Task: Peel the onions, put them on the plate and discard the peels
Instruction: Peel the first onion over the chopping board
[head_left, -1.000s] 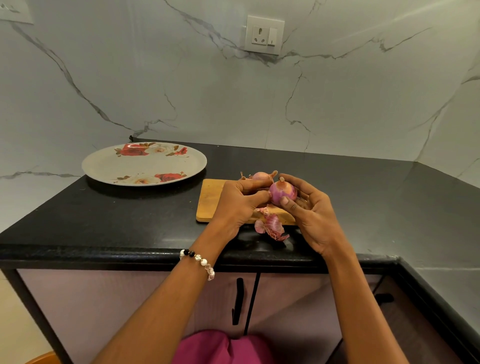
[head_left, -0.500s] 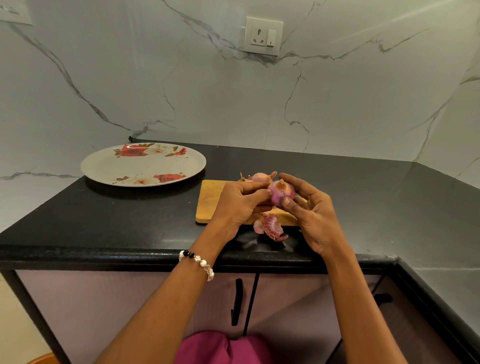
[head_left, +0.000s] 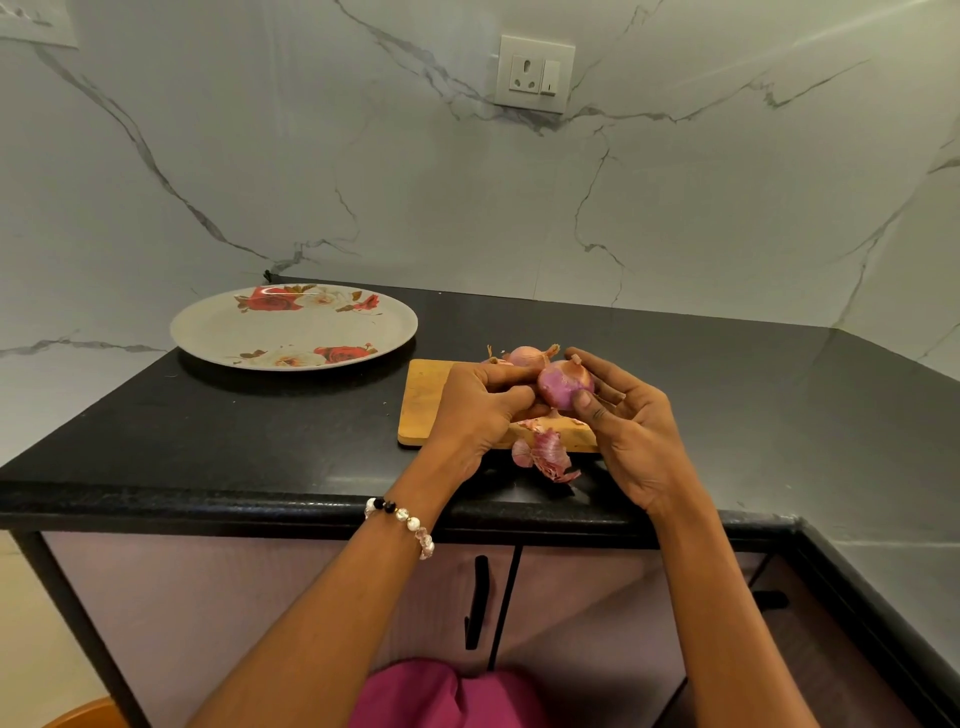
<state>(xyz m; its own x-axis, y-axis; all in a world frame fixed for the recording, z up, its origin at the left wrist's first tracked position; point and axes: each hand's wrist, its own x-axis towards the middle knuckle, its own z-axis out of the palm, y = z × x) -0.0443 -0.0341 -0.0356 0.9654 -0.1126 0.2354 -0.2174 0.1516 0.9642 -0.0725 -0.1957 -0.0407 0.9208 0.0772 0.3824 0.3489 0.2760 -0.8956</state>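
A purple onion (head_left: 563, 383) is held above the wooden cutting board (head_left: 422, 400). My right hand (head_left: 631, 431) cradles it between thumb and fingers. My left hand (head_left: 475, 410) pinches at its left side with curled fingers. Behind it, a second onion (head_left: 527, 356) with dry skin lies on the board. Loose pink peels (head_left: 545, 454) lie at the board's front edge, spilling onto the counter. The floral plate (head_left: 293, 326) stands at the back left with nothing on it.
The black counter (head_left: 727, 415) runs right into a corner along the marble wall. A wall socket (head_left: 535, 73) sits above. Cabinet doors with black handles (head_left: 478, 603) are below the counter edge. An orange object (head_left: 88, 714) shows at the bottom left.
The onion has turned slightly in my hands. My right thumb has shifted along its front. Both hands stay over the board.
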